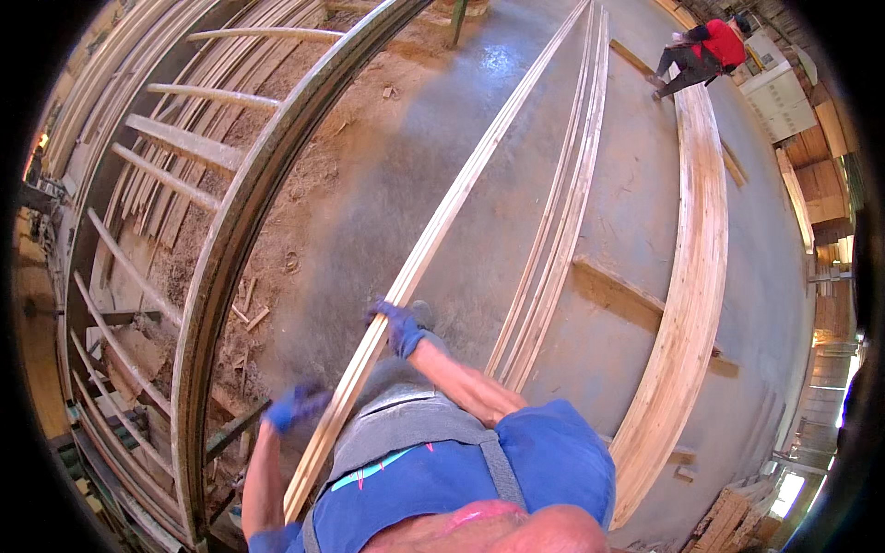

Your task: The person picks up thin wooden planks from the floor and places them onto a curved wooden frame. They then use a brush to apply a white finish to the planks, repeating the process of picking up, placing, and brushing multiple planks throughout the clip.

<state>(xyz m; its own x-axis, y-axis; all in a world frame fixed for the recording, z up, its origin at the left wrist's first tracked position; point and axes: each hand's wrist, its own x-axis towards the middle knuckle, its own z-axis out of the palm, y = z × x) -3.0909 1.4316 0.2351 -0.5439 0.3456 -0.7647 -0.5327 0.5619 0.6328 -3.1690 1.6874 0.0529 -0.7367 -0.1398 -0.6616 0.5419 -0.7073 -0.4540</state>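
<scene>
Long, narrow wooden boards (pixel 444 218), pressed side by side, run slantwise from my left side up to the far top. My right hand (pixel 398 327), in a blue glove, is closed around their edge in front of my grey apron (pixel 392 405). To the left of the boards is my left hand (pixel 297 407), also gloved in blue. Motion smears its fingers, and it appears apart from the wood. More thin boards (pixel 564 221) lie on the floor to the right.
A conveyor-like frame with rollers (pixel 194 143) stands at left, beside sawdust and scraps (pixel 263 318). At right, a wide stack of planks (pixel 696 230) rests on cross timbers (pixel 618 293). A person in red (pixel 719 44) is at its far end.
</scene>
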